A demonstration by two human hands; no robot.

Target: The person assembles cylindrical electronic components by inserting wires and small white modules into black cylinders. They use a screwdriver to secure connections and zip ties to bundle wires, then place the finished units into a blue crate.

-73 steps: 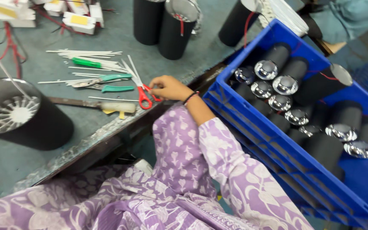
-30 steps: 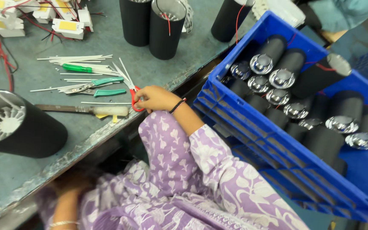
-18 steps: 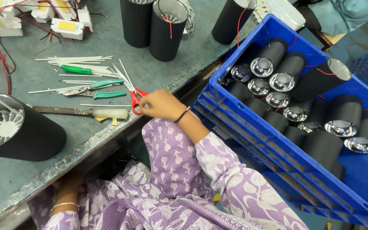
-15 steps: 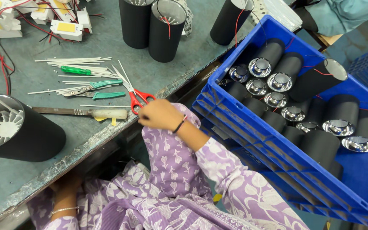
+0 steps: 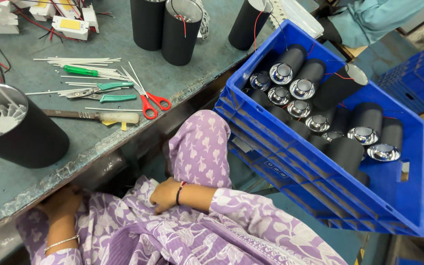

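The right hand (image 5: 165,195) rests on the purple flowered cloth (image 5: 199,152) over the lap, fingers curled in and holding nothing. The left hand (image 5: 62,201) is down under the edge of the counter (image 5: 123,130); its fingers are in shadow, so I cannot tell if it is open or closed. The nearest tool is the scissors (image 5: 145,98) with red handles, lying on the counter near its edge. Beside them lie a knife (image 5: 94,116) with a pale handle, green-handled tools (image 5: 106,92) and a bunch of thin white sticks (image 5: 74,61). A big black tube (image 5: 20,127) with white fins inside stands at the left, partly cut off. More black tubes (image 5: 180,32) stand at the back, tops cut off. White boxes (image 5: 69,27) with yellow squares sit at the top left. To the right, a blue crate (image 5: 290,172) holds black tubes with shiny silver cups (image 5: 280,73).
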